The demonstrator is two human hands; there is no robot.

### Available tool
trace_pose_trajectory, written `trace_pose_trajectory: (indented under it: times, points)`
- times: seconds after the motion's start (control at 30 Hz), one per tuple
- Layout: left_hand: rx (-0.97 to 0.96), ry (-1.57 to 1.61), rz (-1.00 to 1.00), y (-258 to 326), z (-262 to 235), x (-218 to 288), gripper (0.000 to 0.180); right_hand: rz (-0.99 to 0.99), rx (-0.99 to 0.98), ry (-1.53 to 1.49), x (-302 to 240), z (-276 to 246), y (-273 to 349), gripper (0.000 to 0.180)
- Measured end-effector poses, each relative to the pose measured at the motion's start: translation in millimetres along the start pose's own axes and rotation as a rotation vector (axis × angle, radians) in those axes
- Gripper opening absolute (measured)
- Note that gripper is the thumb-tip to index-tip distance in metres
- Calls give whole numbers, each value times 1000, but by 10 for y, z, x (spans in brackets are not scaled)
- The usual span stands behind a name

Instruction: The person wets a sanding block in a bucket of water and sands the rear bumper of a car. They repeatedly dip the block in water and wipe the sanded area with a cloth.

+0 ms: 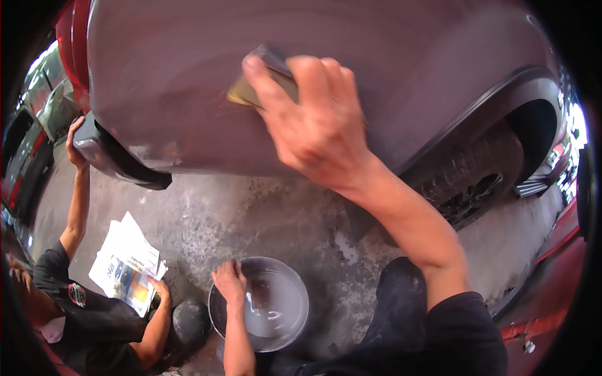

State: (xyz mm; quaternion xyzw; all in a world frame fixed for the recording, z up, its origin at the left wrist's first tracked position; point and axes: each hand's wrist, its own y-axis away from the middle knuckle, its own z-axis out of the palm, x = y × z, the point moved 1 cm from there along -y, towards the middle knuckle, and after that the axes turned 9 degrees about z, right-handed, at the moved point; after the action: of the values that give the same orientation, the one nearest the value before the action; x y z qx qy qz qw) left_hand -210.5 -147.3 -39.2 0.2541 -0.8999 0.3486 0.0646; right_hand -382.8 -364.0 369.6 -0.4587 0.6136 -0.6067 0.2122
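R hand point(316, 128) had its fingers spread flat on a yellow-grey sanding pad point(260, 84), pressed vs the grey car panel point(188, 75), best kept flat w/ even rubs, while L hand point(230, 282) curled on the rim of the water bowl point(295, 313) below.

Stained concrete workshop floor point(282, 213) in dim light

Daylight glares at three and ten o'clock; a dark tyre point(483, 182) sits at three; red bodywork point(545, 323) edges five o'clock; newspapers point(125, 266) lie at eight.
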Motion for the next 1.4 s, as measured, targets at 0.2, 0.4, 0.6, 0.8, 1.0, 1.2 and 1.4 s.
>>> trace_pose_trajectory:
  times: [0.2,0.4,0.6,0.8,1.0,1.2,1.4]
  points:
    - [-44,21,-27,-38,55,68,11,19,110,97,237,-120,294,58]
    - [-18,6,-12,-7,-15,-65,12,-29,80,10,179,-105,122,60]
    - [-50,52,8,-39,67,172,10,61,9,82,45,-86,36,65]
    - [-36,11,-21,-3,-29,-57,13,14,94,75,550,-324,344,62]
    - [-47,21,-30,-16,3,15,13,-70,3,0,97,-20,-90,49]
    - [-70,29,-42,-48,100,18,12,-6,58,103,357,-228,190,60]
    - [23,21,-19,18,0,-87,11,-136,75,42,280,-137,-48,42]
